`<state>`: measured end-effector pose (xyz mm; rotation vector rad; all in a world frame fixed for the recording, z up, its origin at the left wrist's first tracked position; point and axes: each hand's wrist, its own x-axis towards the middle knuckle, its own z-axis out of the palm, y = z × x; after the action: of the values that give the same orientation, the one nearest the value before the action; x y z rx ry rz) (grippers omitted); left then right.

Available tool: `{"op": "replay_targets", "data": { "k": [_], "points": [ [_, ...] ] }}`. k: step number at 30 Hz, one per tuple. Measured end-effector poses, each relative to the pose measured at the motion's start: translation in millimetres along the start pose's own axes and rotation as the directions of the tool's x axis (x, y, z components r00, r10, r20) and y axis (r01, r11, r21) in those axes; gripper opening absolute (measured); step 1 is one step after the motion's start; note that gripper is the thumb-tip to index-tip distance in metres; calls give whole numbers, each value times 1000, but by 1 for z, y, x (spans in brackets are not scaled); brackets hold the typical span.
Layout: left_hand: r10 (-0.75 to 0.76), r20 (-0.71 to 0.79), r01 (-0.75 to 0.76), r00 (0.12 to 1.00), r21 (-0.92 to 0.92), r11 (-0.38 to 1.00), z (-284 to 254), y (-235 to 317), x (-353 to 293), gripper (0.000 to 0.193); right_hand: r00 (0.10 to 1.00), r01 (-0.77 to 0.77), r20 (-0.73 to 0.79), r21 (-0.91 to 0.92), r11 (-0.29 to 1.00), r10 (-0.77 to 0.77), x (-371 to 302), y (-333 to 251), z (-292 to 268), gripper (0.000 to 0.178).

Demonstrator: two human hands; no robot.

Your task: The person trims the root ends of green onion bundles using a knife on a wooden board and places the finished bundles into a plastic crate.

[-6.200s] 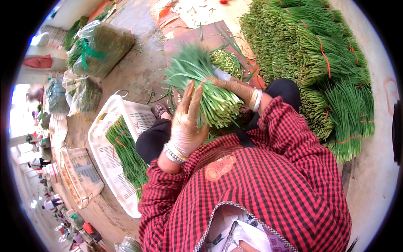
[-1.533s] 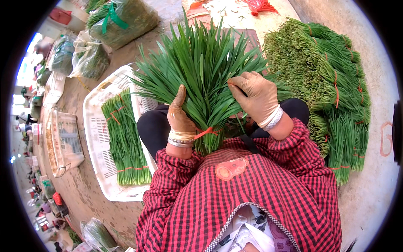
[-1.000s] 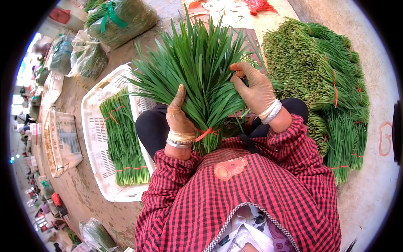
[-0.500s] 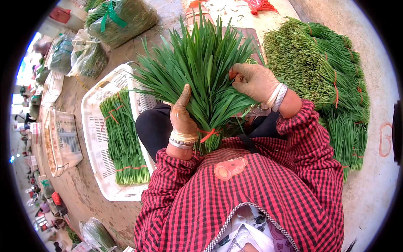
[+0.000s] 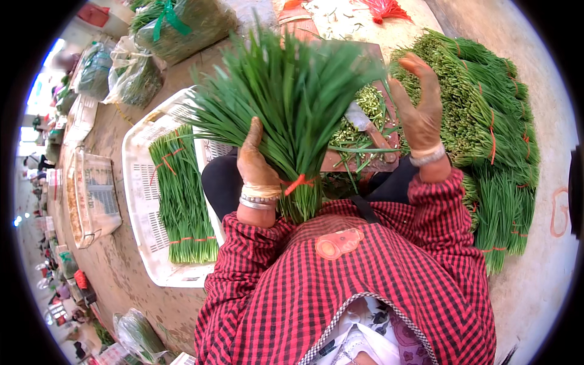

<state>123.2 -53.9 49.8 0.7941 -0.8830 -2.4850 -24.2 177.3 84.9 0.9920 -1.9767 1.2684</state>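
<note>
My left hand (image 5: 257, 163) grips a large bunch of green chives (image 5: 286, 109), thumb lying along the leaves. A red tie (image 5: 299, 182) binds this bunch near its stem end, just above my lap. The leaves fan out upward and their tips are blurred by motion. My right hand (image 5: 421, 112) is off the bunch, with thumb and fingers apart and nothing in it. Below and left of it a knife (image 5: 359, 117) lies on a board (image 5: 331, 163) among chopped stem trimmings (image 5: 371, 100).
Tied chive bunches (image 5: 450, 97) are stacked on the right. On my left a white plastic crate (image 5: 143, 243) holds tied chives; another crate (image 5: 97, 201) stands farther left. Filled plastic bags (image 5: 182, 36) sit at the upper left. Red ties (image 5: 386, 9) lie at the top.
My right hand has left the leaves, moved right and up, and opened. The knife and trimmings now show between it and the bunch. My left hand keeps its hold, shifted slightly left.
</note>
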Motion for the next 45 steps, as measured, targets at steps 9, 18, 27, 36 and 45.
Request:
{"op": "replay_targets", "data": {
  "k": [9,18,27,36,45],
  "points": [
    [90,291,-174,953,275,946,66,10,-1,40,552,-823,642,315,473,532,-96,-39,69,100],
    [-503,267,270,822,596,756,-42,-31,48,47,326,-936,842,352,19,430,-102,-31,50,77],
    [-120,256,-2,959,430,903,11,-33,41,48,479,-876,711,347,336,515,-40,-26,65,64],
    [-261,125,254,957,69,965,8,-17,26,40,394,-843,443,523,125,805,-36,-22,49,35],
    [-286,95,283,953,45,958,2,-26,25,31,239,-863,532,501,-74,812,-46,-21,38,33]
  ]
}}
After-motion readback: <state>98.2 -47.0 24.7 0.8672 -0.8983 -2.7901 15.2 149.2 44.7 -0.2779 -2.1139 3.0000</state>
